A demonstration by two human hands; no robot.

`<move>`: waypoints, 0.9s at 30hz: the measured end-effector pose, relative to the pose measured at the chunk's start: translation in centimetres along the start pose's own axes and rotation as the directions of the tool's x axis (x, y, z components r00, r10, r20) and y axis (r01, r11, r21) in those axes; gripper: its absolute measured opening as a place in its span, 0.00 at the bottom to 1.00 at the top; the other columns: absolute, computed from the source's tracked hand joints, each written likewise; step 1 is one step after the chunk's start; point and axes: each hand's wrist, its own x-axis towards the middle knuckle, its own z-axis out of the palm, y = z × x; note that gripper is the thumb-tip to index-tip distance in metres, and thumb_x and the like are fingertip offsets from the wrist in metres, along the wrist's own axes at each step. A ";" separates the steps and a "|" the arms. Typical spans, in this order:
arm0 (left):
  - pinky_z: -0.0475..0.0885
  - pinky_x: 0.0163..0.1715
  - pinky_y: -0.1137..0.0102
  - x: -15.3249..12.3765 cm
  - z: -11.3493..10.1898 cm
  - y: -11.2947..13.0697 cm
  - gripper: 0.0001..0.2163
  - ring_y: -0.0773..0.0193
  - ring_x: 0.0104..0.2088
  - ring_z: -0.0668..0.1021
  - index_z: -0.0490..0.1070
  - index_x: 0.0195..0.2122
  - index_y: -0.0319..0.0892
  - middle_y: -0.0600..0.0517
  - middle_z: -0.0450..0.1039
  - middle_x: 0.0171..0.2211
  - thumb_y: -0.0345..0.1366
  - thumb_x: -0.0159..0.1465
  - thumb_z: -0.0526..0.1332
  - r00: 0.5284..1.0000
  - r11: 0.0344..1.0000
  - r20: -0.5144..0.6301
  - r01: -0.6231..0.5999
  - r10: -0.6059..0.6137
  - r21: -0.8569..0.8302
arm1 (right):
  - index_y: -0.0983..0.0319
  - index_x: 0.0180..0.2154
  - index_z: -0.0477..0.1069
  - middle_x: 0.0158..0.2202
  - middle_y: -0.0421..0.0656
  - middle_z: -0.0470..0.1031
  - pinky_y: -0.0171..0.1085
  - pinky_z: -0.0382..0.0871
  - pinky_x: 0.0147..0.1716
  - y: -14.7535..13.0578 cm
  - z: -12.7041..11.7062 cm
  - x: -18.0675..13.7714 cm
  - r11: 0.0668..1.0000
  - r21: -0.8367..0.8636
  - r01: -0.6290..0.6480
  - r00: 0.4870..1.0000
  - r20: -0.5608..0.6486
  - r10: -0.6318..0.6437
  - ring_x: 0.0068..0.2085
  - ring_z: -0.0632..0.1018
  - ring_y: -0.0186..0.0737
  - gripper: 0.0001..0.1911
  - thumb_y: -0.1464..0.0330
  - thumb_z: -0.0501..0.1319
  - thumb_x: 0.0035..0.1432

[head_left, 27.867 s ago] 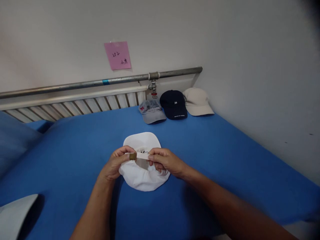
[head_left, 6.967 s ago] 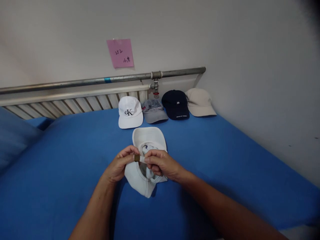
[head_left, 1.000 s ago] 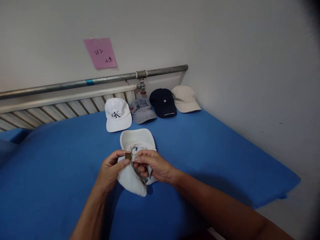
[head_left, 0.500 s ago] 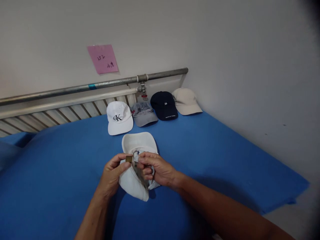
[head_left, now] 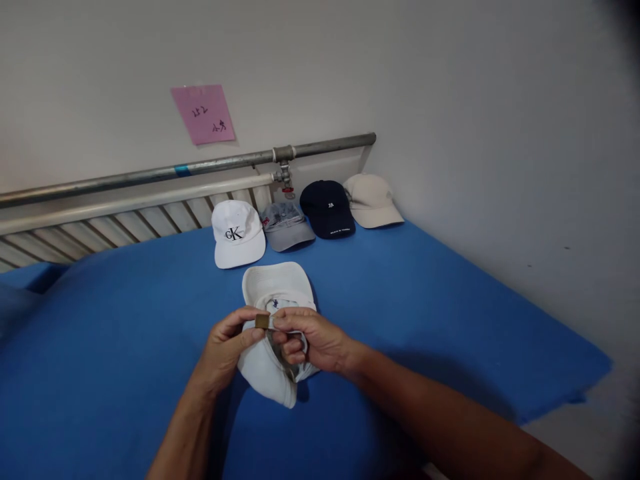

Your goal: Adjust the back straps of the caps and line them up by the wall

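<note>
A white cap point(head_left: 273, 283) lies upside down on the blue bed point(head_left: 425, 300), brim pointing away from me. My left hand point(head_left: 227, 347) pinches the brass buckle point(head_left: 262, 321) of the cap's back strap. My right hand point(head_left: 305, 337) grips the strap right beside the buckle, fingers curled into the cap's back opening. Both hands are closed on the strap, nearly touching each other.
Along the far edge stand a white cap with black letters point(head_left: 237, 233), a grey cap point(head_left: 287, 225), a navy cap point(head_left: 327, 207) and a beige cap point(head_left: 372, 199). Behind them run a metal pipe point(head_left: 150, 173) and slatted rail. A pink note point(head_left: 203, 113) hangs on the wall.
Over the last second my hands have drawn closer together on the strap at the buckle. The white lettered cap joined the row since the oldest frame; a different white cap is held now.
</note>
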 end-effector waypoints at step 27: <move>0.71 0.26 0.75 -0.3 -0.3 0.9 0.13 0.66 0.25 0.78 0.81 0.30 0.42 0.50 0.80 0.26 0.38 0.43 0.75 0.974 0.968 0.027 0.224 -0.223 -0.115 | 0.64 0.27 0.69 0.22 0.37 0.73 0.27 0.57 0.15 0.7 0.0 0.2 0.933 -0.284 0.220 0.955 -0.132 -0.266 0.18 0.67 0.25 0.08 0.66 0.65 0.48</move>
